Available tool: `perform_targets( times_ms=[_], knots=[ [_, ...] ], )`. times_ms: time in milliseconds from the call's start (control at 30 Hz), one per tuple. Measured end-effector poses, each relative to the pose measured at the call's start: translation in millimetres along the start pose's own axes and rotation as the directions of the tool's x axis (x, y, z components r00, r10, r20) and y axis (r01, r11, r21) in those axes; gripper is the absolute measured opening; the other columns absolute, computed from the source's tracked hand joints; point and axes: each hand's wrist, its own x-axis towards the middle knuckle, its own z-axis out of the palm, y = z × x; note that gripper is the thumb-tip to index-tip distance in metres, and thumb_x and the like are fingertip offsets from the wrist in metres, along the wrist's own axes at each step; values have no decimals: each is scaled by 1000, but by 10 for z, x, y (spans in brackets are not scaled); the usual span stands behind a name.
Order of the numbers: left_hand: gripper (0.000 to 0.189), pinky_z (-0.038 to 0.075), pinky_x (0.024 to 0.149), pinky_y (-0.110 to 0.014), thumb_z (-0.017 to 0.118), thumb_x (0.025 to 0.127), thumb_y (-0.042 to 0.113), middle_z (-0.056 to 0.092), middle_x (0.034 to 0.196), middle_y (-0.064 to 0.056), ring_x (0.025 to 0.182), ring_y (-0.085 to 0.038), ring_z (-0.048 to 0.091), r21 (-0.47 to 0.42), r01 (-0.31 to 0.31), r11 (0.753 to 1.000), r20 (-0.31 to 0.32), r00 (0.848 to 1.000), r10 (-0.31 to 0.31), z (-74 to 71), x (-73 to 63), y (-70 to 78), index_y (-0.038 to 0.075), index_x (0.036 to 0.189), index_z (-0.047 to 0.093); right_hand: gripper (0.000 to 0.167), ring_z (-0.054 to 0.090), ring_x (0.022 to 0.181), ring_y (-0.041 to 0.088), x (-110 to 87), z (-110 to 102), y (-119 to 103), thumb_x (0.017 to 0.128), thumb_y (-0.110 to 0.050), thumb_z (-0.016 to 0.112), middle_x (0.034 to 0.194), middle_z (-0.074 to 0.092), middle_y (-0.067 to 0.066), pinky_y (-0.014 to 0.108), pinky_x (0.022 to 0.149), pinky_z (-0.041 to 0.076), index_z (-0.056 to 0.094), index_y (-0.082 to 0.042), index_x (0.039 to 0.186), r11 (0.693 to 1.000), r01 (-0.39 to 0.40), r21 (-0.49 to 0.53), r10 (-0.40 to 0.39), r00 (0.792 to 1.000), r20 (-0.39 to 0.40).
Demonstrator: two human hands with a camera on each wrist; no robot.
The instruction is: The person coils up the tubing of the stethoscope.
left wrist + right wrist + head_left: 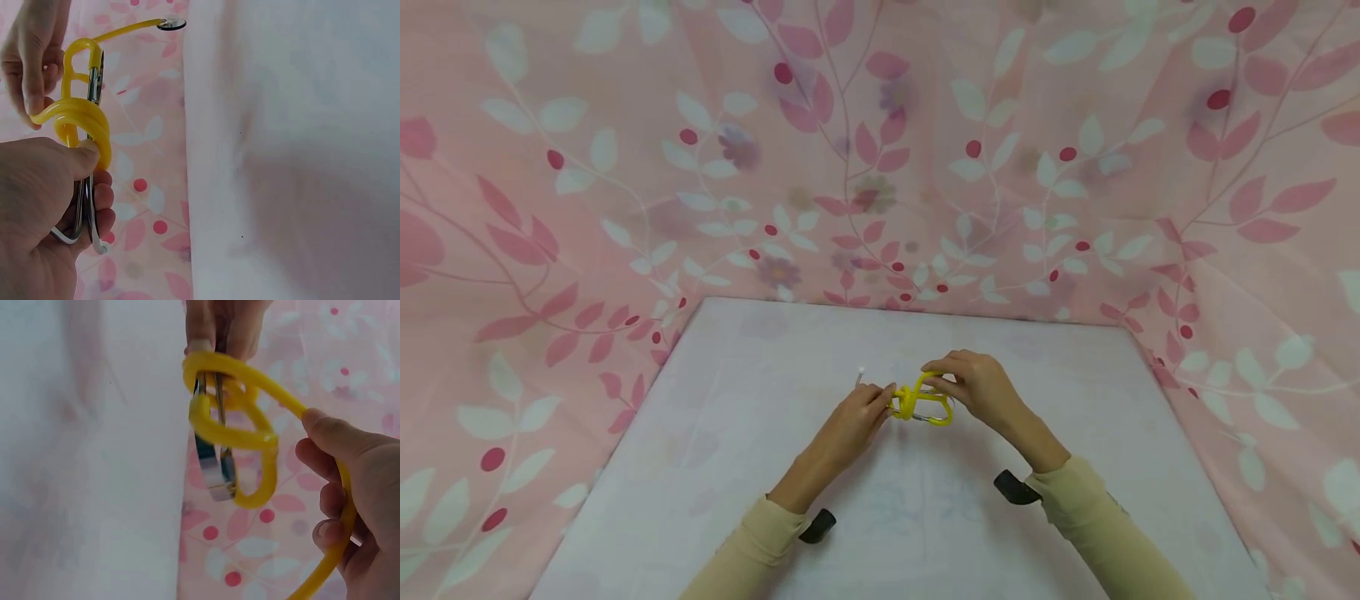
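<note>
A yellow-tubed stethoscope (907, 405) is held above the white table, its tubing looped round its own folded length. My left hand (854, 422) grips the metal ear tubes (79, 209) together with the wrapped coil, the thumb pressing on the yellow loop (75, 112). One pale ear tip (103, 248) sticks out below that hand in the left wrist view. My right hand (988, 390) pinches the loose run of yellow tube (284, 397) between thumb and fingers, and the tube passes on through the palm. At the tube's far end hangs the round chest piece (171, 24).
The white table (775, 350) lies under both hands. Pink cloth with a leaf pattern (850, 167) hangs behind it and along both sides. A dark wrist-camera mount (1017, 488) projects inward below the right wrist, another (817, 527) beside the left.
</note>
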Motion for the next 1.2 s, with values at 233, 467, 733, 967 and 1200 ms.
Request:
perform_targets(
  times_ms=[233,467,733,967,1200],
  knots=[
    [47,55,80,-19,71,90,14,65,109,-3,92,-11,59,-54,6,999,19,1000,-5,-28,-16,51,4,135,59,19,46,60,6,-20,87,243,81,-19,80,83,71,-5,20,53,43,78,-14,99,973,-120,197,113,992,50],
    [48,55,81,-17,69,91,16,65,110,-3,94,-10,59,-128,-2,992,25,1000,5,-72,-19,90,6,136,58,19,55,69,13,-72,177,422,83,-26,79,91,72,-4,22,60,48,76,-24,101,868,-310,388,269,950,159],
    [48,54,85,-16,69,91,16,64,112,-1,100,-10,58,-214,-42,976,-39,999,35,-127,19,92,5,136,57,21,70,82,27,-117,311,500,89,-15,72,103,75,12,23,71,58,75,-8,109,707,-431,561,338,902,268],
    [51,55,84,-18,71,89,14,64,111,-5,100,-12,60,-201,-71,977,-92,994,53,-134,42,76,5,136,57,29,74,81,23,-328,567,516,94,-9,63,104,71,28,35,71,61,67,14,112,654,-335,678,244,942,231],
    [50,56,82,-20,70,90,13,63,111,-6,99,-13,61,-199,-32,979,-118,993,8,-89,45,24,3,137,56,27,71,74,32,-457,788,314,96,-12,63,90,73,25,36,68,60,69,11,109,572,-480,665,405,870,281]
  ],
)
